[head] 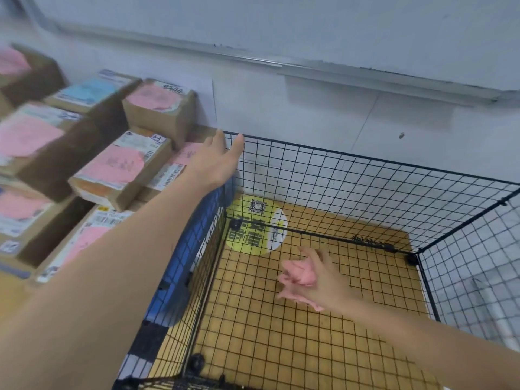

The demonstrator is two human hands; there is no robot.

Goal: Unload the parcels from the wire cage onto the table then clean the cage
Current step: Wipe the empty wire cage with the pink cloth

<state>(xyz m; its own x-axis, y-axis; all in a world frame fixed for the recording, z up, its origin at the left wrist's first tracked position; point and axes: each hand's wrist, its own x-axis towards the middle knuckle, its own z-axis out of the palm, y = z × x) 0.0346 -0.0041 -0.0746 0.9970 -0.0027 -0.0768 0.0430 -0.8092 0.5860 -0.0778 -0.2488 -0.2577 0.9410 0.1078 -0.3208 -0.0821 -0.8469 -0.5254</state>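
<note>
1. The left hand (218, 161) is reaching to the far left top corner of the wire cage (365, 175). Its fingers are lying at the rim, but it cannot be told whether they are curling round it.
2. The right hand (323, 277) is clutching a crumpled pink cloth (298, 274) low inside the cage, just above the mesh floor.
3. The parcels (118, 164) are sitting stacked on the table (11, 294) just beside the cage.

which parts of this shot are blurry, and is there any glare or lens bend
Head view: the parcels at left are smeared by motion blur, labels mostly unreadable; the wire cage and the right hand gripping the pink cloth are sharper; the wall rail seems slightly bowed by wide-angle distortion; light is soft and even, no harsh glare.
</note>
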